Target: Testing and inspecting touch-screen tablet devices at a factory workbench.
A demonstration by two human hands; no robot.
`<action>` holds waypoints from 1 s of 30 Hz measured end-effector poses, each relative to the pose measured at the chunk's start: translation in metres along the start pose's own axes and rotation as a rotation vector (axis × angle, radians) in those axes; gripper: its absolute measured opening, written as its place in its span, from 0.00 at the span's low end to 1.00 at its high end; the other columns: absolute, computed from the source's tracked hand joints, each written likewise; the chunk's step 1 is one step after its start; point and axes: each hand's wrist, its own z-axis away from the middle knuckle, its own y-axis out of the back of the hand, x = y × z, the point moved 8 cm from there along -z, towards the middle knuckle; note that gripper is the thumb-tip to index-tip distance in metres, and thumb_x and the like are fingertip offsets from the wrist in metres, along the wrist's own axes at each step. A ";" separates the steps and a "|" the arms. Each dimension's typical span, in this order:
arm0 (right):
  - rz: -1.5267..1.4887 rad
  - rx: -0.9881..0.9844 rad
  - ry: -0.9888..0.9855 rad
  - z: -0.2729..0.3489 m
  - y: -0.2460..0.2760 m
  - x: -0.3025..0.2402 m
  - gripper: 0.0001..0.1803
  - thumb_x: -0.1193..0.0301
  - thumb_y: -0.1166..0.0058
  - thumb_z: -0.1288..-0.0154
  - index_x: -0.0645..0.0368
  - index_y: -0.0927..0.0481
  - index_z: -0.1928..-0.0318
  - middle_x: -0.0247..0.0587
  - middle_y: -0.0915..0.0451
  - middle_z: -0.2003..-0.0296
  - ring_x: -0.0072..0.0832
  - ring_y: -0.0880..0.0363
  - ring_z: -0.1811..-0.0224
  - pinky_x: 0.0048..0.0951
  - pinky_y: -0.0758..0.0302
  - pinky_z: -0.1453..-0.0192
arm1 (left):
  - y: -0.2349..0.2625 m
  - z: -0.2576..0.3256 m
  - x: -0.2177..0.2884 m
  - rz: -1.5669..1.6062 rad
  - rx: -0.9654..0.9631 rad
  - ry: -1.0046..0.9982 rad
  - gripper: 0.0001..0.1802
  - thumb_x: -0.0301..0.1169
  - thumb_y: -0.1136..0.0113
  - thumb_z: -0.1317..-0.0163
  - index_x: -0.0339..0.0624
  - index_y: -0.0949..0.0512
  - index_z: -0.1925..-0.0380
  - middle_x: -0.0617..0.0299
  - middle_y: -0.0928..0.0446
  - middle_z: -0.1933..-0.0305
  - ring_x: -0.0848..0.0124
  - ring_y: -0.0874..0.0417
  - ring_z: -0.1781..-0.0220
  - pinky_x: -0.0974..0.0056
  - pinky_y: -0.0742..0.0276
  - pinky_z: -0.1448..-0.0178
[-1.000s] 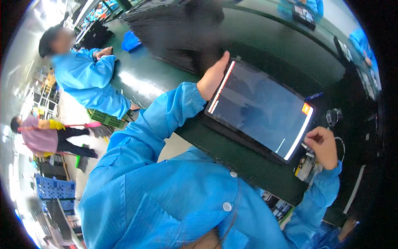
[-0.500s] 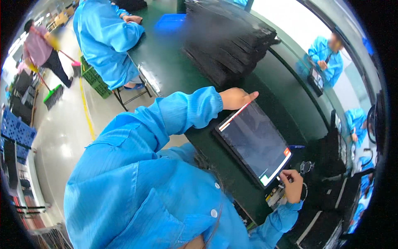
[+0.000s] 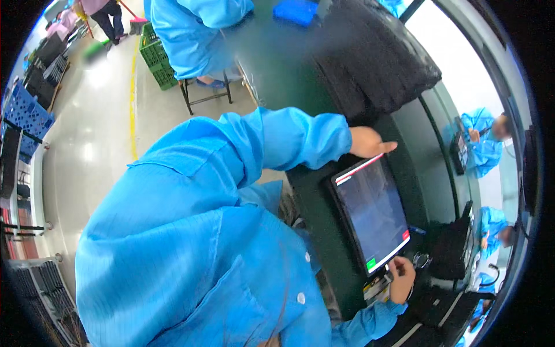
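Observation:
A tablet with a lit, mostly dark screen lies tilted in front of me, red and green patches along its screen edges. My left hand is closed on its far edge, the thumb stretched out to the right; its other fingers are partly hidden. At the near edge, my right hand pinches a small pale plug-like piece against the tablet's side. That piece is mostly covered by the fingertips, so its exact kind does not show. Some small yellow and silver items lie beside the right hand.
A tall stack of black sheets or covers stands on the dark green table, near a blue tray. A blue pen-like item lies right of the tablet. A person in blue sits at far left, beside a green crate.
The view has swung, so the tablet and both hands sit further right or lower in the picture. Both hands keep their places on the tablet's edges.

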 end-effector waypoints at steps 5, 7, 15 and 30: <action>-0.133 0.039 -0.099 -0.002 0.001 0.008 0.11 0.76 0.44 0.48 0.63 0.25 0.62 0.38 0.25 0.67 0.24 0.29 0.65 0.23 0.32 0.59 | 0.001 0.004 -0.003 0.035 0.031 0.058 0.45 0.62 0.81 0.40 0.33 0.22 0.69 0.40 0.25 0.62 0.46 0.26 0.55 0.55 0.35 0.45; -0.192 0.158 -0.028 -0.001 0.014 0.002 0.13 0.77 0.47 0.47 0.62 0.29 0.58 0.41 0.28 0.56 0.26 0.31 0.58 0.26 0.34 0.52 | -0.003 -0.002 -0.009 0.045 0.027 0.048 0.46 0.62 0.81 0.40 0.30 0.22 0.71 0.38 0.25 0.63 0.45 0.27 0.55 0.55 0.36 0.44; 0.153 0.156 0.222 0.011 -0.011 -0.064 0.32 0.74 0.37 0.67 0.56 0.40 0.58 0.46 0.50 0.37 0.45 0.56 0.34 0.43 0.57 0.33 | -0.001 -0.001 -0.007 0.014 0.069 0.057 0.48 0.64 0.84 0.42 0.31 0.22 0.73 0.36 0.26 0.65 0.44 0.27 0.56 0.55 0.35 0.47; 0.259 0.187 0.279 0.007 -0.015 -0.059 0.41 0.63 0.31 0.70 0.55 0.40 0.52 0.50 0.49 0.38 0.45 0.53 0.35 0.42 0.58 0.33 | 0.006 0.002 -0.014 0.068 0.183 0.140 0.49 0.67 0.77 0.44 0.25 0.25 0.68 0.35 0.26 0.63 0.44 0.27 0.55 0.55 0.34 0.49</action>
